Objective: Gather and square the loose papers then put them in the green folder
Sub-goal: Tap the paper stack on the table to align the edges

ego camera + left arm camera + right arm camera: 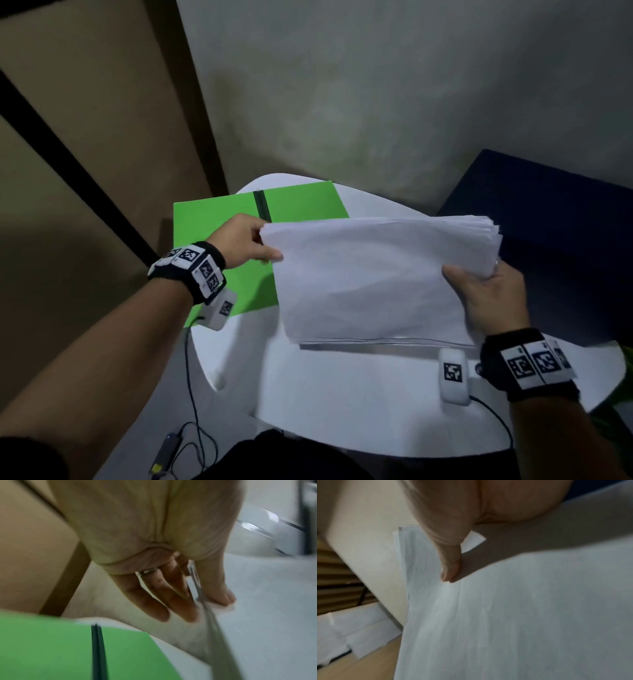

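Head view: the paper stack [376, 277] is pinched at both short ends, left hand [245, 241] and right hand [489, 294] each with thumb on top and fingers underneath. Its near long edge looks pretty flush, while the far-right corner fans a bit. The green folder [226, 219] lies open on the white table [342, 394], under the left grip, with bare tabletop nearer the person.

The thick stack of white paper sheets [376, 281] covers the near right part of the flat green card folder [219, 222] and hides the right hand's [493, 301] fingers behind its edge. Both wrist views smear with blur; the left hand [154, 534] is cut off at the top edge.
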`<control>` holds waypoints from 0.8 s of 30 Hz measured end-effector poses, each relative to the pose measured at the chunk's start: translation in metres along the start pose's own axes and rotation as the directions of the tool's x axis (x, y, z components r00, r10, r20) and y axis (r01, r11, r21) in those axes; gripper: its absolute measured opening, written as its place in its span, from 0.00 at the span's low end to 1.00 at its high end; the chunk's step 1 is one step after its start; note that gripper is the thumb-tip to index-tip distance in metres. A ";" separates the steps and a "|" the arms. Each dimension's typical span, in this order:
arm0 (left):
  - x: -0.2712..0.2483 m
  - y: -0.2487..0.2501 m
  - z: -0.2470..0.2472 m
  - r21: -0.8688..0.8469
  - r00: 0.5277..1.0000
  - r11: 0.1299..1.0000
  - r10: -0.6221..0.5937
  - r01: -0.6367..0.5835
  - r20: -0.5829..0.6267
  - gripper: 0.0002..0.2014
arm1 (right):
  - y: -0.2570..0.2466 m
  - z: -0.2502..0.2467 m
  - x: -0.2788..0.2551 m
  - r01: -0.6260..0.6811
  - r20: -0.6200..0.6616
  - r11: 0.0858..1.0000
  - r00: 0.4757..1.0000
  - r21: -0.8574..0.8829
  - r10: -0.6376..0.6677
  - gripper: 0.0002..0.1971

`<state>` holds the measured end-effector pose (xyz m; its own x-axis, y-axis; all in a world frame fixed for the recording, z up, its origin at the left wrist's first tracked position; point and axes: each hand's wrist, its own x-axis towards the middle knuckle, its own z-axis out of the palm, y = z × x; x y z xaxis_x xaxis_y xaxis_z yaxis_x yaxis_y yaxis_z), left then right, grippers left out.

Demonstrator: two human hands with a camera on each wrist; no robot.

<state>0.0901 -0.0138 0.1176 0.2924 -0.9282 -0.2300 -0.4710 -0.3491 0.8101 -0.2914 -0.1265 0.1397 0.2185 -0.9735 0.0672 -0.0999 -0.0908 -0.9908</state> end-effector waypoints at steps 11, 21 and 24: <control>0.004 0.021 0.065 -0.400 0.878 0.890 0.002 -0.220 -0.479 0.11 | 0.042 0.009 -0.012 -0.116 -0.157 0.993 0.981 0.004 0.115 0.04; 0.002 -0.015 0.081 -0.403 0.977 0.900 -0.206 0.167 -0.055 0.18 | 0.064 0.006 -0.019 -0.300 -0.119 0.943 0.941 0.143 0.317 0.08; -0.003 -0.012 0.085 -0.411 0.957 0.911 -0.158 0.046 -0.243 0.16 | 0.059 0.008 -0.024 -0.312 -0.017 0.944 0.949 0.106 0.316 0.14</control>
<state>0.0237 -0.0178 0.0627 0.5562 -0.8022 -0.2169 -0.0738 -0.3076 0.9487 -0.2944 -0.1063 0.0787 0.1588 -0.9559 -0.2468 -0.0600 0.2402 -0.9689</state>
